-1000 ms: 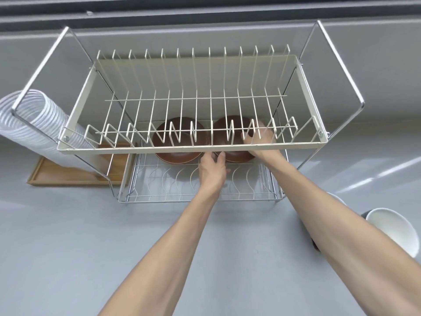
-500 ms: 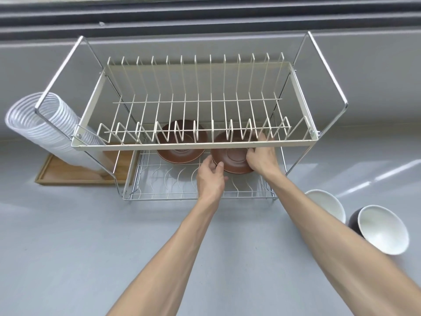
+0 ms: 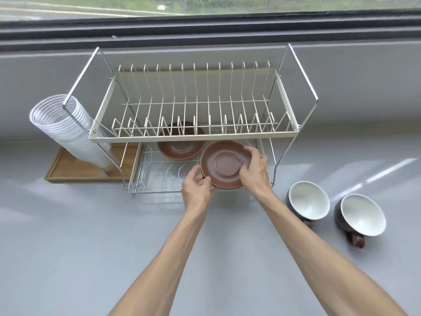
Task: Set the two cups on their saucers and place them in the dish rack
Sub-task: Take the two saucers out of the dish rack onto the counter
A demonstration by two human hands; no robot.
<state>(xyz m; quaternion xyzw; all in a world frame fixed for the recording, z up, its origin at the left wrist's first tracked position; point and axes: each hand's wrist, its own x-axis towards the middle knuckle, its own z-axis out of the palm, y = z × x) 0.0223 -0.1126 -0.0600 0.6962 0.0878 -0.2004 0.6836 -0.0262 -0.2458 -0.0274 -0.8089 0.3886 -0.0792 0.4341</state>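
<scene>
Both hands hold a brown saucer (image 3: 224,164) over the front of the dish rack's lower wire shelf (image 3: 145,176). My left hand (image 3: 196,190) pinches its near-left rim; my right hand (image 3: 254,171) grips its right rim. A second brown saucer (image 3: 180,150) lies further back on the lower shelf, partly hidden by the cream upper tier (image 3: 193,135). Two dark brown cups with white insides, one (image 3: 307,202) nearer the rack and one (image 3: 362,215) further right, stand on the grey counter to the rack's right.
A stack of clear plastic cups (image 3: 68,131) leans on a wooden tray (image 3: 75,172) left of the rack. The rack's tall chrome side frames (image 3: 303,71) rise at both ends. A window sill runs behind. Grey counter (image 3: 91,247) spreads in front.
Both hands have drawn the right-hand saucer forward from under the upper tier to the front of the lower shelf. The view has pulled back, bringing both cups and the window into sight.
</scene>
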